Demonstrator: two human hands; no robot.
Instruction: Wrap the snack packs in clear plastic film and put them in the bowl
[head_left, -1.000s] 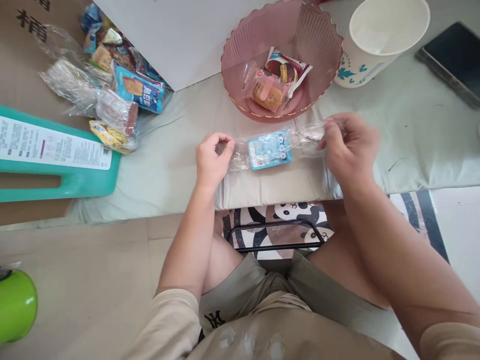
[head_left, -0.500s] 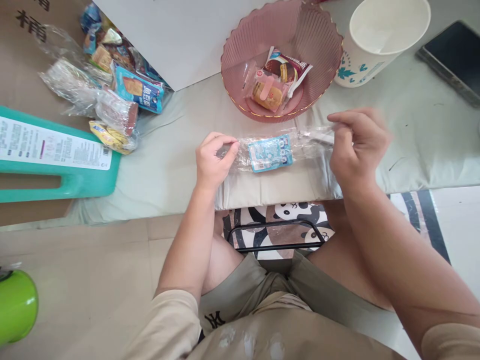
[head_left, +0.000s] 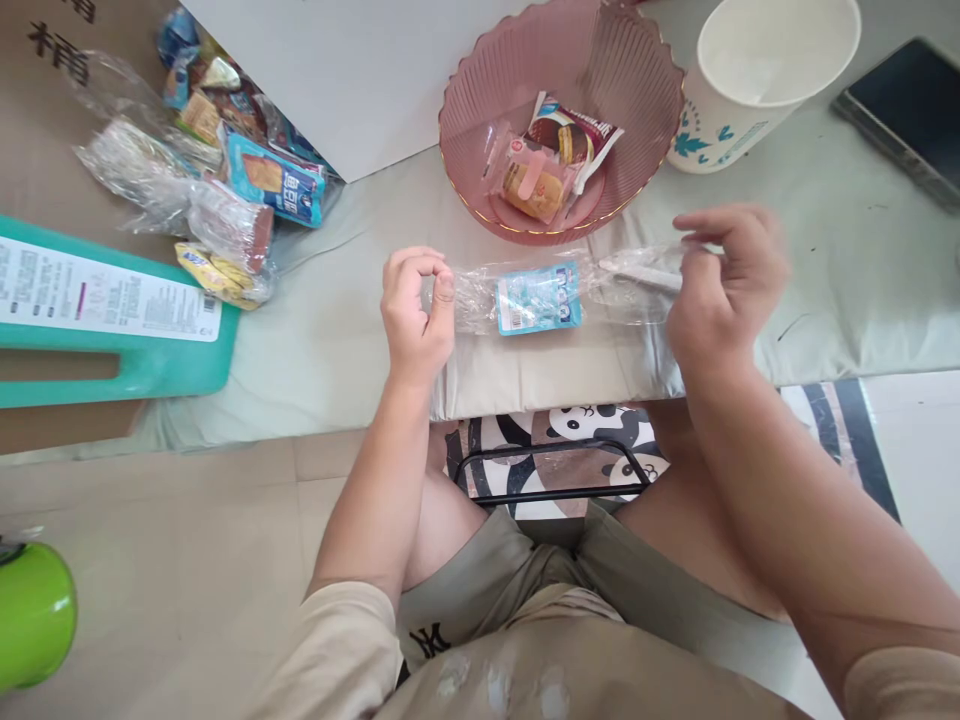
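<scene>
Blue packet [head_left: 538, 298] had barely shifted vs. half a sec earlier, while L hand [head_left: 414, 310] had moved slightly outward. Clear wrapper [head_left: 472, 300] spread around the packet prob. needed light, even tension: pinch only loose ends, packet level, no jerks that'd tear thin film. Packet lay btwn the hands, touching neither, just on the person's side of the pink bowl [head_left: 480, 110]. L hand pinched the wrapper's left end w/ thumb & index. R hand [head_left: 731, 290] was curled at the other end, nr a white strip [head_left: 641, 275]; blurred, so couldn't tell if it gripped film.
</scene>
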